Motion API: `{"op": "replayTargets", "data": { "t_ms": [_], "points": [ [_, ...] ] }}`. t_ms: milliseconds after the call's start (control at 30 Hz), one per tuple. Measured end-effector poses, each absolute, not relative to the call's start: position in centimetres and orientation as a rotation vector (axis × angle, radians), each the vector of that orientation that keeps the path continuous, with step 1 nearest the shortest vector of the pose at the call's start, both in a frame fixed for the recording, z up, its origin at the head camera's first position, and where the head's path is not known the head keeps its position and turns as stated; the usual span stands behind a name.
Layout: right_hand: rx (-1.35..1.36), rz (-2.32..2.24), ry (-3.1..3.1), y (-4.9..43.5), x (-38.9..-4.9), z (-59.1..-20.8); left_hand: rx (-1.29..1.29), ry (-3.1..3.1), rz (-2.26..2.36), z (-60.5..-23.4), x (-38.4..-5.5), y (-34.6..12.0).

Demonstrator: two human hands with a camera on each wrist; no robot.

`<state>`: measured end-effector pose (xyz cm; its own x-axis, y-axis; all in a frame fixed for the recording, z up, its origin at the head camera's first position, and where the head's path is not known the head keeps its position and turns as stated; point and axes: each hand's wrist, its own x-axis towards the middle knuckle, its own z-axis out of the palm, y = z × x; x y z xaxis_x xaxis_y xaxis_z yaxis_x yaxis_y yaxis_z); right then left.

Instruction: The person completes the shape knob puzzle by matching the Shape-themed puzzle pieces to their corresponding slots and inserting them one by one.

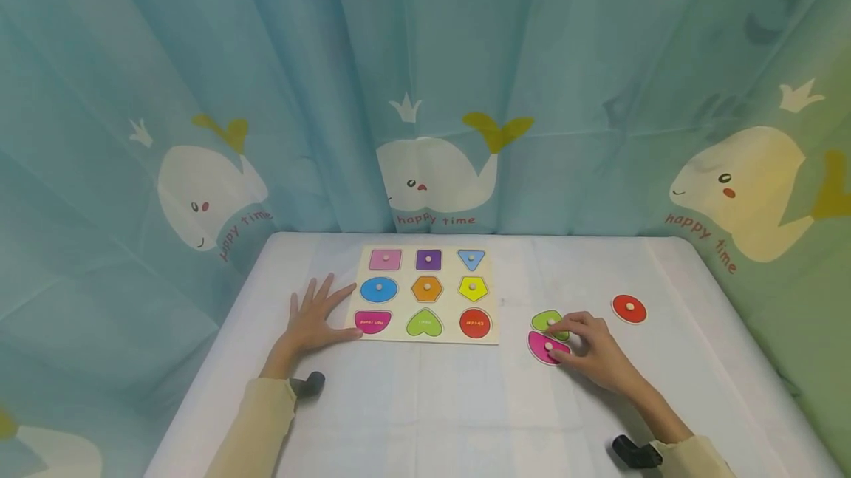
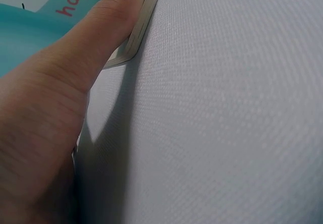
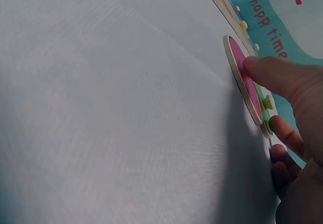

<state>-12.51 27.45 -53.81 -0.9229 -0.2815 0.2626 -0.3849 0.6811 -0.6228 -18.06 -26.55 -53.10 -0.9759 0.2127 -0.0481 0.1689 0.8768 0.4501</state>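
Observation:
My left hand [image 1: 312,323] lies with fingers spread at the left edge of a cream shape puzzle board [image 1: 407,271], its thumb over the lower left corner. In the left wrist view the thumb rests along the board edge [image 2: 135,40]. My right hand [image 1: 595,349] is over a magenta half-round piece [image 1: 540,345] and a green heart piece [image 1: 544,317], both knobbed. Its thumb is at the magenta piece and its index finger by the heart, tips apart. In the right wrist view the thumb touches the magenta piece [image 3: 237,57]; its knob is hidden there.
A red circle piece [image 1: 623,315] with a knob lies to the right of my right hand. Several knobbed shapes sit in the board's upper two rows; its front row shows labelled shapes without knobs. White cloth covers the table [image 1: 425,411]; a whale-print curtain [image 1: 299,57] hangs behind.

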Motion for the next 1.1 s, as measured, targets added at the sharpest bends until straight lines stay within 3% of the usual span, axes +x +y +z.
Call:
{"op": "replayTargets", "data": {
  "t_ms": [1100],
  "points": [
    [0.509, 1.07, -2.737, 26.66, -12.5, -53.65, 0.291, 2.926, 0.684, -53.2, -18.31, -26.65]
  ]
}}
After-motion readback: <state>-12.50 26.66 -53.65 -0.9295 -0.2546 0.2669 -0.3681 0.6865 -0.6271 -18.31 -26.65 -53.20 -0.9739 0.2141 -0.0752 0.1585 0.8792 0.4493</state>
